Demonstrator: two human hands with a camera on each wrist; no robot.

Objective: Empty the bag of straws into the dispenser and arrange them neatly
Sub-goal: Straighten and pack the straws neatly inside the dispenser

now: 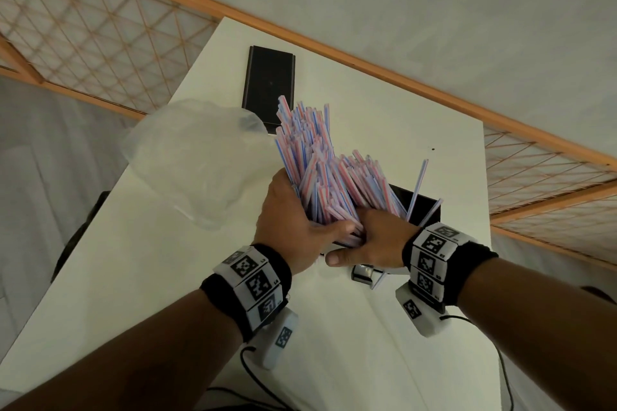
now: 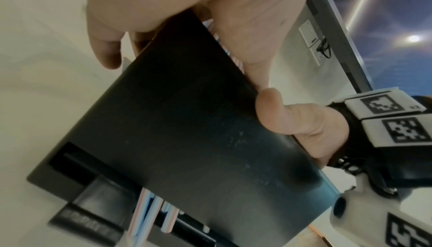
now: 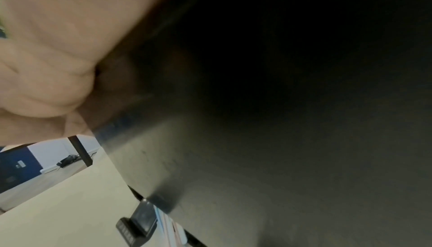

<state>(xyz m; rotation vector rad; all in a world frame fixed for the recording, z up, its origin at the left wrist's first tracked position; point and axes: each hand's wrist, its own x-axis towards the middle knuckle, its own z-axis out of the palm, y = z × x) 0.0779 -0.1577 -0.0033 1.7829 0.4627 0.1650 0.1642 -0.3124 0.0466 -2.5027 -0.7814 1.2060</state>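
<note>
Striped straws bunched upright in black dispenser, empty bag beside.

Thick bundle of thin pink-, blue- and white-striped paper straws [image 1: 317, 163] stands tilted and uneven in the open top of the black box-shaped plastic dispenser [image 1: 424, 207], fanning up and away from the grip at its base; a couple of loose straws lean apart just right of the grip. Some straw ends poke out of the dispenser's lower front slot [image 2: 151, 212]. Crumpled clear plastic bag [image 1: 197, 160] lies left of the grip, touching the bundle.
</note>
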